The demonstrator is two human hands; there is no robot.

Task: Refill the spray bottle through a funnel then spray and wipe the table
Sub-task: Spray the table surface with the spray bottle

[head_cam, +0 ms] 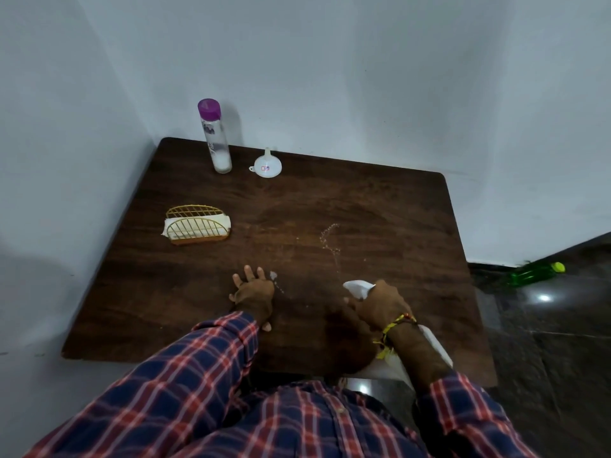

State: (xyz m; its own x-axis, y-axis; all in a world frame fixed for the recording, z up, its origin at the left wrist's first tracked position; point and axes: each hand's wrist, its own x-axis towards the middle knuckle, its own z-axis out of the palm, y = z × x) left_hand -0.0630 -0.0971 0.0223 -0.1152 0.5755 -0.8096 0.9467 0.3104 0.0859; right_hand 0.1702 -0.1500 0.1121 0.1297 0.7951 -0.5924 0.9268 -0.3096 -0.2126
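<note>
My right hand [380,304] grips the white spray bottle [358,288] by its head, nozzle pointing left and away over the dark wooden table [380,206]. The bottle's body shows below my wrist near the table's front edge. My left hand [253,287] rests flat on the table with fingers spread. Small droplets [330,241] lie on the wood in front of the nozzle. A white funnel [267,164] stands upside down at the back, beside a tall clear bottle with a purple cap [215,137].
A gold wire holder with white napkins [196,226] stands at the table's left. The table sits in a corner between two pale walls. A green bottle [535,273] lies on the dark tiled floor at the right.
</note>
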